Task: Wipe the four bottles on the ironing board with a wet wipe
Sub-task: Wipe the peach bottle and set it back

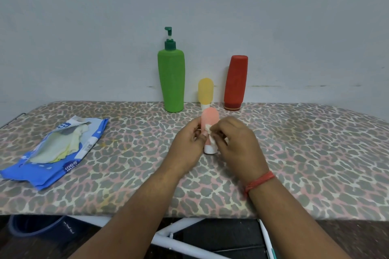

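A small pink bottle point(210, 116) with a white cap stands cap-down at the middle of the ironing board point(294, 153). My left hand point(187, 147) grips its left side. My right hand point(235, 143) presses a crumpled white wet wipe point(210, 135) against the bottle's front. Behind it, against the wall, stand a tall green pump bottle point(171, 82), a small yellow bottle point(205, 90) and a red bottle point(235, 82) resting on its cap. The lower part of the pink bottle is partly hidden by my fingers.
A blue wet-wipe pack point(52, 153) lies open on the left of the leopard-print board. The wall runs right behind the bottles. Below the board's front edge are its white frame point(168, 237) and a dark blue bucket point(31, 227).
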